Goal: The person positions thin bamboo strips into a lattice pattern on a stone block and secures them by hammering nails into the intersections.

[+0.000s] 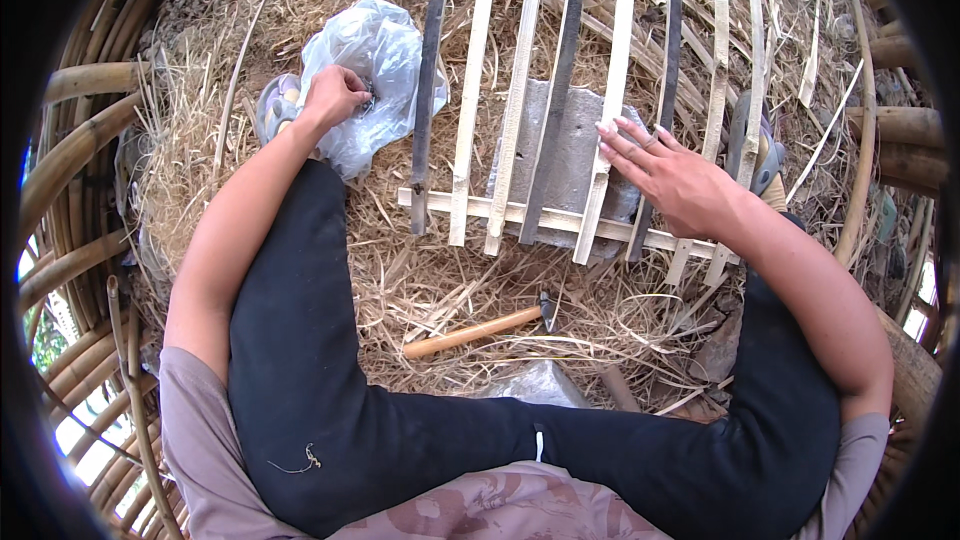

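Observation:
My left hand (pixel 337 98) is at the mouth of a crumpled clear plastic bag (pixel 385 50), its fingertips pinched together. Small dark bits show by the fingertips, too small to name. My right hand (pixel 665 168) lies with fingers stretched out across a pale bamboo slat (pixel 611 90) and touches it. That slat belongs to a row of pale and dark slats, which lie over a crosswise strip (pixel 480 207) near their closer ends. Beneath the middle slats sits a grey concrete slab (pixel 575 135). A hammer (pixel 475 332) with a wooden handle rests on the straw between my legs.
Dry straw and bamboo shavings (pixel 420 285) cover the ground. A clear plastic-wrapped bundle (pixel 540 385) lies close to my lap. Curved bamboo poles (pixel 75 165) rise at the left, with more poles (pixel 905 130) at the right. My feet are beside the bag and the right-hand slats.

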